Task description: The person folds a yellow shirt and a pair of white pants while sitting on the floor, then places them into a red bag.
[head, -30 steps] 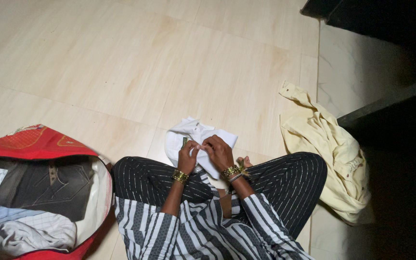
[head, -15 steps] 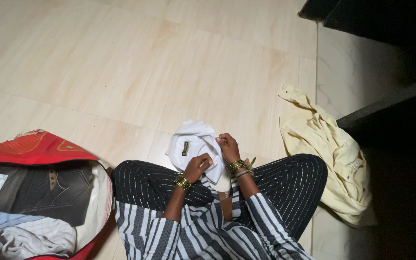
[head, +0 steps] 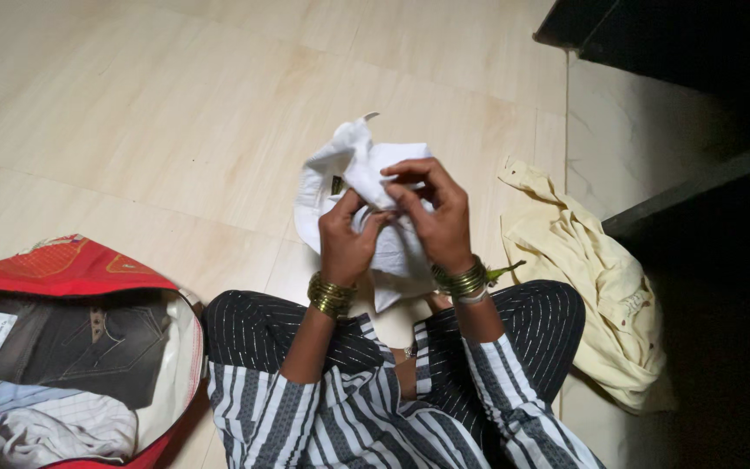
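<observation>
Both hands have come up off the lap since half a second ago, lifting the white garment (head: 366, 187) from the floor into the air in front of the person.

Nearest, the crossed legs in dark pinstriped trousers (head: 514, 334) rest on the floor, with the striped sleeves below them. The left hand (head: 346, 236), gold bangles at its wrist, is closed on a fold in the middle of the cloth. The right hand (head: 436, 213) pinches the upper edge between thumb and fingertips, its other fingers spread over the fabric. The garment hangs bunched between them, a small dark label showing near its top.

By my reading, the step in hand is finding the garment's edges or seams to straighten it; the next move calls for shifting each grip outward to opposite corners so the cloth opens flat.

At the floor's left edge sits an open red bag (head: 71, 265) holding dark jeans (head: 106, 347) and pale clothes. At the right, a crumpled cream shirt (head: 596, 295) lies beside dark furniture.

What kind of garment the white one is cannot be told while it is bunched. The bag is cut off by the frame, and the right side is lost in shadow.
</observation>
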